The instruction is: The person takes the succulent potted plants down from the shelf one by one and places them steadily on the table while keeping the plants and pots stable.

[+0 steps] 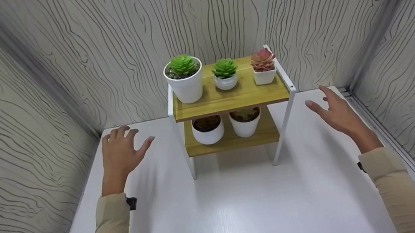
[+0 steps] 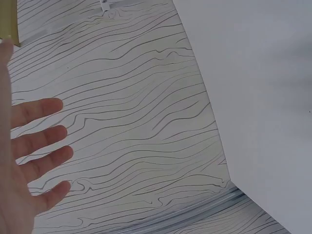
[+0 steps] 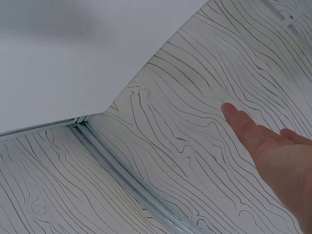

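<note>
A two-tier wooden shelf (image 1: pixel 244 101) with white metal sides stands between my hands. On its top board are a large white pot with a green succulent (image 1: pixel 184 78), a small round pot with a green succulent (image 1: pixel 225 75) and a square pot with a reddish succulent (image 1: pixel 263 68). Two white pots sit below, the left pot (image 1: pixel 208 132) and the right pot (image 1: pixel 246 124); the upper board partly hides their plants. My left hand (image 1: pixel 120 152) hovers left of the shelf, fingers spread, holding nothing. On the right, my right hand (image 1: pixel 336 112) is held in the air, thumb apart, touching nothing.
The shelf stands on a white table (image 1: pixel 224 207). Behind it rises a wood-grain patterned wall (image 1: pixel 128 55), with similar panels to the left and right. A metal rail (image 1: pixel 395 143) runs along the right side, beside my right forearm.
</note>
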### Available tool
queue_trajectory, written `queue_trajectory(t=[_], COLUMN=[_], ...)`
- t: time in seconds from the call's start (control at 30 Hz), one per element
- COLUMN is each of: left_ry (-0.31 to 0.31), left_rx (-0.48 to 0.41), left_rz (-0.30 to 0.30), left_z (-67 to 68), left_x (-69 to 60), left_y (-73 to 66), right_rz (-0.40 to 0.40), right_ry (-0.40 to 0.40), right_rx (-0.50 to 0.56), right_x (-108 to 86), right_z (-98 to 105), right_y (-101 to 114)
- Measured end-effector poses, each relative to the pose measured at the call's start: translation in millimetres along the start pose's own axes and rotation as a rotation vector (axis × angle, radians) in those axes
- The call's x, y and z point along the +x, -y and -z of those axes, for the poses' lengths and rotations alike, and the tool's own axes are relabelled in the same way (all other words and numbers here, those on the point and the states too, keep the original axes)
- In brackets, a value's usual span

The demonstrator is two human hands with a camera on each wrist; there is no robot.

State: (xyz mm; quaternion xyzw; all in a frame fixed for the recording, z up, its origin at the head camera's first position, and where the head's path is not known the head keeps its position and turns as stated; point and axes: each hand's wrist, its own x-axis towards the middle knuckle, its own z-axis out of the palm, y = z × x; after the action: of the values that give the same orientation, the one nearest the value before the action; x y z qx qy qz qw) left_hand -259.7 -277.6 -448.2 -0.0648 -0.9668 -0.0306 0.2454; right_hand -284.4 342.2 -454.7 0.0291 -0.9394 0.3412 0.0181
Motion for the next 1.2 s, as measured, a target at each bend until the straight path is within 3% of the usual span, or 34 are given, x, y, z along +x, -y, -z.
queue_trajectory(t=[0.3, 0.5, 0.67, 0.93, 1.2], left_ry=[-0.085, -0.127, -0.142, -0.211, -0.268], left_rx=[-0.095, -0.238, -0.339, -0.423, -0.492], left_rz=[0.056, 0.060, 0.074, 0.025, 0.001], left_z=[7.5, 15.9, 19.0, 25.6, 42.0], left_x=[1.4, 4.1, 5.6, 10.1, 9.5], left_y=[-8.2, -14.3, -15.5, -22.6, -37.5], right_rz=[0.027, 0.095, 0.129, 0.182, 0.212], right_ry=[-0.006, -0.040, -0.032, -0.037, -0.055], right_rx=[0.072, 0.167, 0.186, 0.199, 0.199], right_x=[-12.8, -21.4, -26.1, -29.7, -34.5], right_z=[2.0, 5.7, 5.2, -1.0, -8.0], right_y=[6.6, 11.8, 21.0, 37.3, 43.0])
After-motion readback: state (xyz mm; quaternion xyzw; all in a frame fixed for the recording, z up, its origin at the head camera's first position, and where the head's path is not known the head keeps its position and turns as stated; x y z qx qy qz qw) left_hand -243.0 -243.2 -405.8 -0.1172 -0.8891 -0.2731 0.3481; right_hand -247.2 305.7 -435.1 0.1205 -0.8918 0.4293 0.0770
